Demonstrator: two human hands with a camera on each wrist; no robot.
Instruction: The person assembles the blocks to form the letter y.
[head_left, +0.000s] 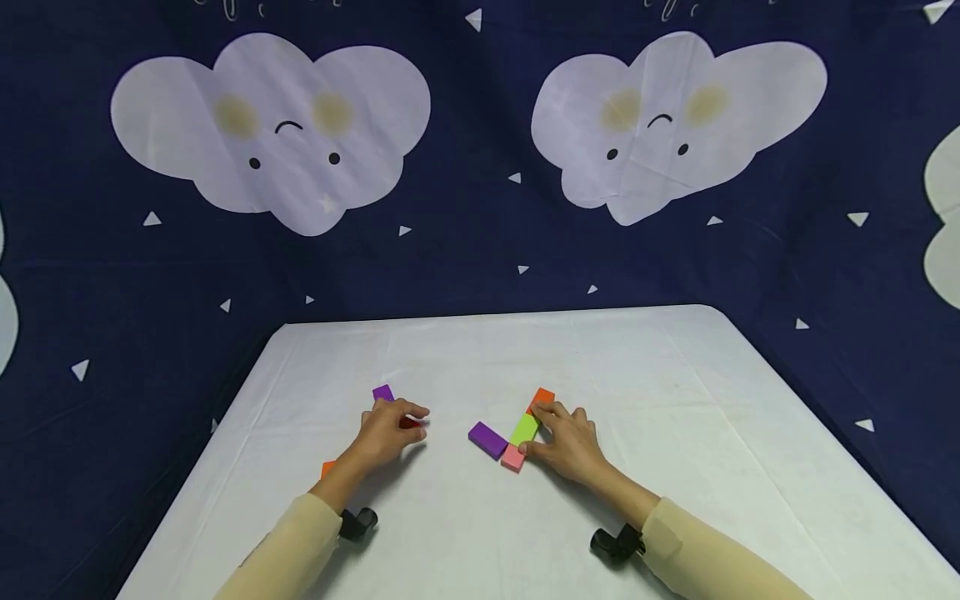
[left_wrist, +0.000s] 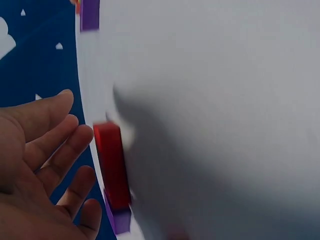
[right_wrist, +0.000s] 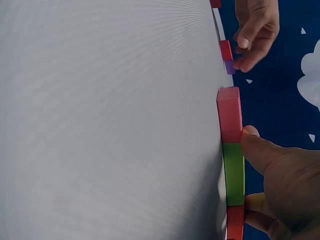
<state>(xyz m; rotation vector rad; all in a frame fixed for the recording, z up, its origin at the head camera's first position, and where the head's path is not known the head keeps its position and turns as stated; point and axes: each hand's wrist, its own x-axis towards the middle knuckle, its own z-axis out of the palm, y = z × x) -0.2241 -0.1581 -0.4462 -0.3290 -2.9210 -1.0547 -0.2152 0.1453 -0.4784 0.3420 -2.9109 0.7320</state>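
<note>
In the head view an orange block [head_left: 543, 397], a lime green block [head_left: 524, 429] and a pink block [head_left: 513, 457] lie end to end in a slanted row. My right hand [head_left: 567, 440] is on the row's right side. In the right wrist view its thumb [right_wrist: 262, 147] touches the pink block [right_wrist: 230, 116], and other fingers are at the orange block's edge. A purple block [head_left: 487, 440] angles away from the row's near end. Beside a red block [left_wrist: 112, 165] my left hand [left_wrist: 47, 165] has its fingers loosely spread, apart from it. Another purple block [head_left: 382, 392] adjoins the red one, partly hidden.
An orange block [head_left: 328, 468] shows partly behind the left forearm. Everything lies on a white-covered table [head_left: 637, 358] with a dark blue cloud-printed cloth [head_left: 480, 275] behind it. Each wrist carries a small black camera [head_left: 617, 546].
</note>
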